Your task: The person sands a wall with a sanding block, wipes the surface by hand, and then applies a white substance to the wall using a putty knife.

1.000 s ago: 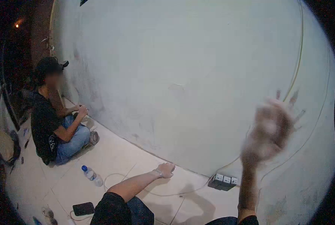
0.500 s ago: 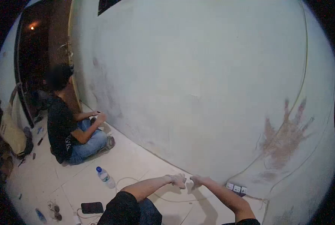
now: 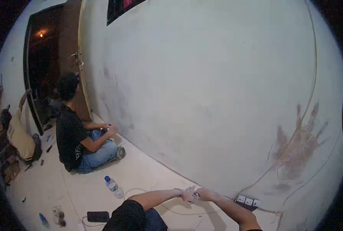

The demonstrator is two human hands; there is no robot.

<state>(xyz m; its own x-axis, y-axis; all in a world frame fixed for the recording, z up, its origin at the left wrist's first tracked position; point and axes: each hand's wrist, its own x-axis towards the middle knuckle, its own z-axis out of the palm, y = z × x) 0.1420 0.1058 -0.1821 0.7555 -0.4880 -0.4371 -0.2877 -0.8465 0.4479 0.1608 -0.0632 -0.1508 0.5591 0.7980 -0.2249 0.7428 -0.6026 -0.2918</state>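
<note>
My left hand (image 3: 187,194) is stretched out low in front of the wall, with its fingers partly spread and a pale, dusty look. Close against its fingertips, my right hand (image 3: 203,194) has its fingers curled together. Something small seems to sit where the two hands meet, too small to name. Both forearms reach over the tiled floor (image 3: 160,219), beside a thin pale cable (image 3: 171,211) lying in a loop.
Another person (image 3: 73,134) sits cross-legged by the wall (image 3: 202,77). A water bottle (image 3: 114,187), a dark phone (image 3: 98,216) and a blue item (image 3: 43,219) lie or stand on the floor. A socket strip (image 3: 248,201) sits low at right, below a brown handprint-shaped stain (image 3: 300,144).
My hands have come together from a small gap. The view has shifted up and left, so the person, bottle and wall appear lower and further right.
</note>
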